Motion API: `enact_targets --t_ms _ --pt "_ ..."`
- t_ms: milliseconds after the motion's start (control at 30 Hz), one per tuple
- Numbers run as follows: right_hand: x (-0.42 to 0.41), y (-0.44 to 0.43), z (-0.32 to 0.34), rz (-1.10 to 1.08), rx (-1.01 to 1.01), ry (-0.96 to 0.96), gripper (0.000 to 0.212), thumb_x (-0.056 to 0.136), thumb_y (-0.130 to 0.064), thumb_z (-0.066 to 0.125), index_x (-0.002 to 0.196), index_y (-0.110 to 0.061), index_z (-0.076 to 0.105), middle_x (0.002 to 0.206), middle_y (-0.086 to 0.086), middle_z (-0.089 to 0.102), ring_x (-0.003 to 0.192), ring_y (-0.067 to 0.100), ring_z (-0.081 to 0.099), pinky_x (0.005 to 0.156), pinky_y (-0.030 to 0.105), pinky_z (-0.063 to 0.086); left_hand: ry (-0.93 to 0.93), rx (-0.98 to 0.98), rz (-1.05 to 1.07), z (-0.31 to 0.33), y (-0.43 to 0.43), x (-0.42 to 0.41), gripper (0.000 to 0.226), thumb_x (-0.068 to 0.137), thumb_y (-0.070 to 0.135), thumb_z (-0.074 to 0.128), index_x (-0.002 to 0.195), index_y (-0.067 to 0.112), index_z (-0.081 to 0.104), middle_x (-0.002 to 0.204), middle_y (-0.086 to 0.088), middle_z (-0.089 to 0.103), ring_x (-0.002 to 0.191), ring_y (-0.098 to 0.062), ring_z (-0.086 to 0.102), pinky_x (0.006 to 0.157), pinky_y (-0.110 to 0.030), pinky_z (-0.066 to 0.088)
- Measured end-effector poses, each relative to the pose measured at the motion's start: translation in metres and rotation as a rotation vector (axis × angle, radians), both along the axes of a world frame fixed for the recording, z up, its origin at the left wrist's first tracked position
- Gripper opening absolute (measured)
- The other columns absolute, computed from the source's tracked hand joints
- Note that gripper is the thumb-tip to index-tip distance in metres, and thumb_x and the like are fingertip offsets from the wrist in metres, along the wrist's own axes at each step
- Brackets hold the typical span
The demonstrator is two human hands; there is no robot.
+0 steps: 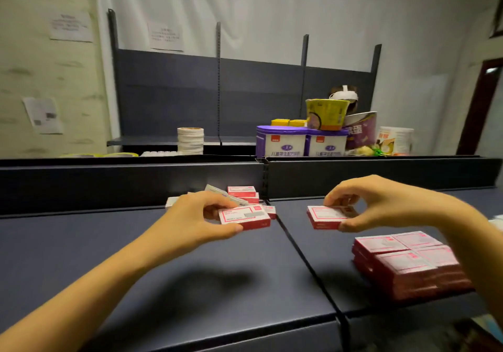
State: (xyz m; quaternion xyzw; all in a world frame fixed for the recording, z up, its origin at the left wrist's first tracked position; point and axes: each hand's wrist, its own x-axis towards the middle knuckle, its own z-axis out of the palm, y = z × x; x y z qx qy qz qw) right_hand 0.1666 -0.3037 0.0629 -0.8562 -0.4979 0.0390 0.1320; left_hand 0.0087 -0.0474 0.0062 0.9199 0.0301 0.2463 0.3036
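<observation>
My left hand [201,215] pinches a small red-and-white box [245,217] between thumb and fingers, just above the dark shelf [190,283]. To its right, my right hand [381,202] pinches a second box of the same kind [325,217] over the neighbouring shelf panel. A few loose boxes of the same kind [243,192] lie behind my left hand against the shelf's back wall. A neat block of stacked red boxes [408,264] sits at the right, under my right forearm.
A dark divider wall [136,180] runs behind the shelf. Beyond it stand a stack of white tape rolls [190,140], purple-and-white tins [302,142], a yellow cup bowl [326,113] and a white can [394,139]. A seam [307,259] splits the shelf panels.
</observation>
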Motion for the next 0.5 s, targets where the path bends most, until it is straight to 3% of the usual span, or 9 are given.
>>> enact_targets --t_ms 167,367,500 --pt "0.044 -0.065 -0.008 -0.029 0.094 0.060 0.035 0.074 -0.032 0.073 0.103 -0.042 0.056 0.103 -0.020 0.059 0.094 -0.012 0.053 0.075 0.015 0.048 0.061 -0.048 -0.146 -0.002 -0.074 0.045 0.028 0.074 0.036 0.074 0.097 0.042 0.059 0.096 0.024 0.061 0.095 0.010 0.058 0.076 -0.003 0.047" --pt "0.098 -0.116 -0.024 -0.018 0.092 0.156 0.031 0.073 -0.034 0.074 0.100 -0.039 0.059 0.102 -0.017 0.062 0.094 0.000 0.059 0.077 0.020 0.052 0.098 -0.152 -0.175 -0.011 -0.144 0.099 0.032 0.075 0.024 0.075 0.106 0.025 0.067 0.094 0.017 0.067 0.089 0.005 0.062 0.074 -0.007 0.048" --pt "0.118 -0.132 -0.034 0.038 0.109 0.234 0.030 0.075 -0.030 0.072 0.102 -0.037 0.059 0.104 -0.016 0.061 0.098 0.005 0.059 0.079 0.021 0.052 0.184 -0.197 -0.116 -0.023 -0.168 0.118 0.028 0.076 0.028 0.073 0.103 0.032 0.065 0.098 0.017 0.066 0.090 -0.002 0.062 0.075 -0.009 0.050"
